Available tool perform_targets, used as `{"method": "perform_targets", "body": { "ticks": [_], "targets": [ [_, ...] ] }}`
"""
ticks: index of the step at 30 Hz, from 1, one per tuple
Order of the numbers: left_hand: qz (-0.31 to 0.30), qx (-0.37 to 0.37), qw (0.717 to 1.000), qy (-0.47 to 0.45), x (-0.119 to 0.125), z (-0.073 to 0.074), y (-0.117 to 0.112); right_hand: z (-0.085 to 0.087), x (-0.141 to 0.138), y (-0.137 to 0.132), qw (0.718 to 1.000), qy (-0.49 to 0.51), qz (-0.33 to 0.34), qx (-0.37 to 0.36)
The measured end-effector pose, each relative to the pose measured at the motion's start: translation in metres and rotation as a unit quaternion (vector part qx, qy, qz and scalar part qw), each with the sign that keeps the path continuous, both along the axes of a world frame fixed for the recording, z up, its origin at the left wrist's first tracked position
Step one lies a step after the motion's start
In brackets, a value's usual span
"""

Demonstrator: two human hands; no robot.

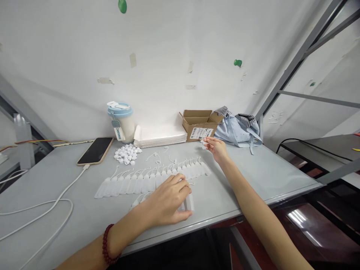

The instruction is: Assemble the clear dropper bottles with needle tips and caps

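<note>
My left hand rests near the table's front edge, fingers curled over a small clear plastic piece with a white cord. Just beyond it lies a long row of several clear pieces with white cords. My right hand reaches toward the open cardboard box at the back and pinches a tiny white piece between thumb and fingers. A heap of small white caps lies to the left of the row.
A phone on a white charging cable lies at left. A cup with a blue lid, a stack of white bags and a light blue cloth line the wall. Metal frame bars stand at right.
</note>
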State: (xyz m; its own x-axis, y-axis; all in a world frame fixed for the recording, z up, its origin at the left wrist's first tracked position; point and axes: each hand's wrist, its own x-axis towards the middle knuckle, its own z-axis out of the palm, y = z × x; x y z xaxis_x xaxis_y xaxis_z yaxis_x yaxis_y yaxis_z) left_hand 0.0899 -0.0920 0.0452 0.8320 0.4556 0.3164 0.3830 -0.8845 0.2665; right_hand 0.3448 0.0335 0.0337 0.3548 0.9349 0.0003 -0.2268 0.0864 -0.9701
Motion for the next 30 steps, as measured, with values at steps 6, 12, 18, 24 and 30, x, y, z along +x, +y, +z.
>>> {"method": "perform_targets", "body": {
  "ticks": [6, 12, 18, 24, 30],
  "targets": [
    [0.019, 0.043, 0.999, 0.008, -0.0026, -0.0005, 0.0004, -0.0024, 0.0047, 0.0033, 1.000, -0.025, -0.012, -0.010],
    [0.034, 0.044, 0.998, 0.042, -0.0024, 0.0005, 0.0008, -0.0024, 0.0055, 0.0044, 0.999, -0.043, -0.019, -0.019],
    [0.043, 0.054, 0.997, 0.046, -0.0029, 0.0010, 0.0002, -0.0036, 0.0037, 0.0049, 0.998, -0.051, -0.020, -0.022],
    [0.049, 0.057, 0.996, 0.046, -0.0043, 0.0013, 0.0007, -0.0054, 0.0044, 0.0062, 0.998, -0.060, -0.019, -0.020],
    [0.055, 0.042, 0.996, 0.053, -0.0041, 0.0018, -0.0006, -0.0072, 0.0057, 0.0074, 0.996, -0.079, -0.020, -0.020]
  ]
}}
